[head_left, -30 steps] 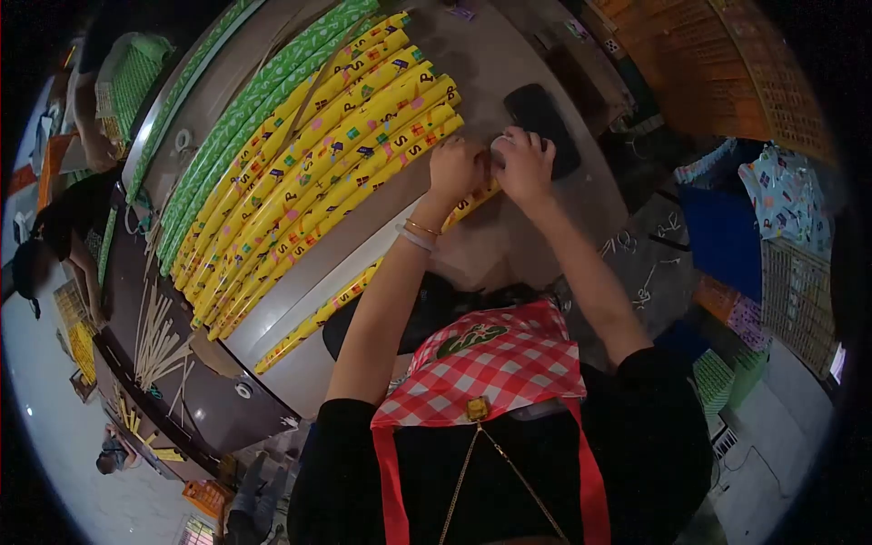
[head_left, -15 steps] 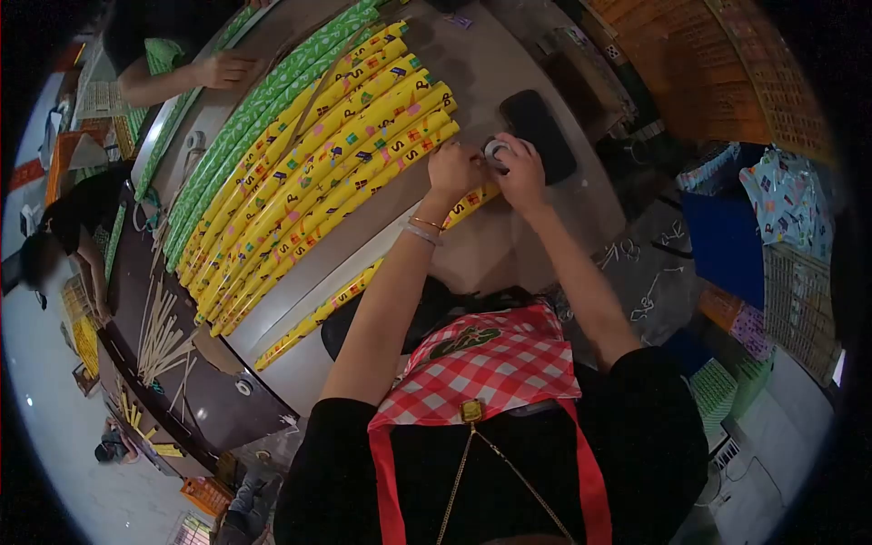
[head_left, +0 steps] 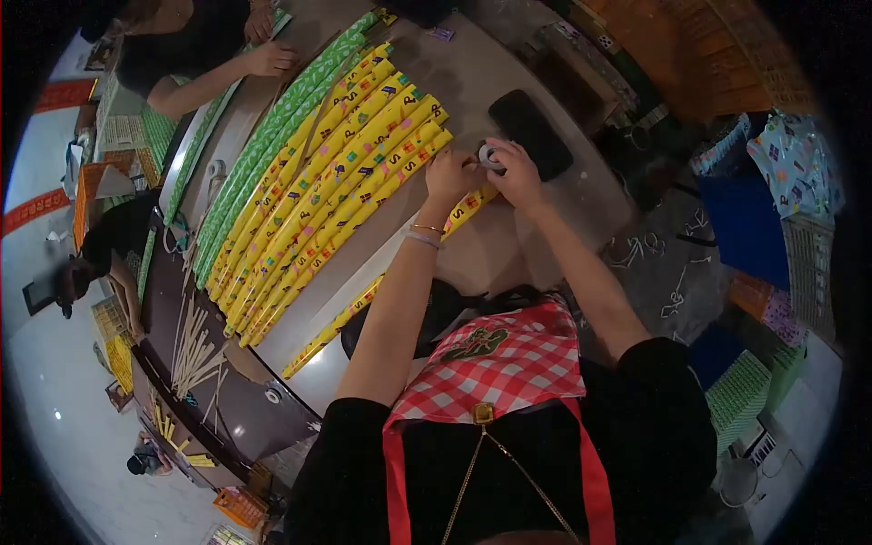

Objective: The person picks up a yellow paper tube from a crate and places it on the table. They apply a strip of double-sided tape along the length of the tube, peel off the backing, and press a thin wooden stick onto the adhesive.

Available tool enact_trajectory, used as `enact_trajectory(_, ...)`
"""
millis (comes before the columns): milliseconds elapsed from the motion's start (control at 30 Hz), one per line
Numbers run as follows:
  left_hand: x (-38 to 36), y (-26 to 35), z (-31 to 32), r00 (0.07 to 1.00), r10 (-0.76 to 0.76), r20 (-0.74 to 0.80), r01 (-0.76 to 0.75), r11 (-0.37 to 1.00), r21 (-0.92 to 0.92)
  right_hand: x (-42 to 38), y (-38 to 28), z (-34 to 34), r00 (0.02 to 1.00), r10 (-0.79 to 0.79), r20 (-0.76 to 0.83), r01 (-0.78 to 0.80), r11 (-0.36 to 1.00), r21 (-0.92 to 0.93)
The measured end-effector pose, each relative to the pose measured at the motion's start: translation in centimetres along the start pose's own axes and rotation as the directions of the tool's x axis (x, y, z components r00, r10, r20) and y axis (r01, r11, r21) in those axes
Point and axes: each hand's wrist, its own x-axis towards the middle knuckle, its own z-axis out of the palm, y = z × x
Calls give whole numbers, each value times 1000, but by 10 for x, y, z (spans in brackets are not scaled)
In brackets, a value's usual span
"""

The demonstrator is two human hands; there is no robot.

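Observation:
A small roll of tape (head_left: 491, 155) is gripped in my right hand (head_left: 520, 178), with its fingers curled around the ring. My left hand (head_left: 450, 178) is closed right beside it, thumb and fingers pinched together; what lies between them is too small to make out. Beneath both hands, a single yellow printed wrapping paper roll (head_left: 338, 329) lies along the table's near side, partly covered by my left forearm. Just beyond my left hand is a row of several yellow rolls (head_left: 345, 195) in the same print.
Green printed rolls (head_left: 263, 150) lie beyond the yellow ones. A black tray-like object (head_left: 531, 132) rests on the table (head_left: 581, 195) to the right. Thin sticks (head_left: 195, 350) and another tape roll (head_left: 272, 396) are at left. A co-worker's hand (head_left: 271, 60) is at the far side.
The view has shifted slightly, moving the table's left side rightward. My hands stay together at the tape roll. Both of the far co-worker's hands now show.

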Motion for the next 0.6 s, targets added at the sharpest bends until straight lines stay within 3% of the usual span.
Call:
enact_trajectory(133,-1,-6,6,999,-20,34,21,999,-24,-5,-7,-17,995,102,4,-102,985,136)
enact_trajectory(200,1,-3,4,999,-11,53,11,1000,-16,-6,-11,-28,958,280,58,-282,890,359)
enact_trajectory(433,-9,-2,2,999,22,23,-22,1000,-8,-37,-17,-55,943,328,-50,-301,910,285)
enact_trajectory(500,-11,-3,1,999,36,34,-35,999,-38,-52,-19,-62,956,292,-21,-284,943,171)
enact_trajectory(533,-13,-4,2,997,79,-8,-79,997,-14,-60,-24,-65,938,347,-4,-340,921,192)
enact_trajectory(600,-20,1,4,987,102,-121,-97,994,43,-81,-16,-59,945,323,-46,-304,924,233)
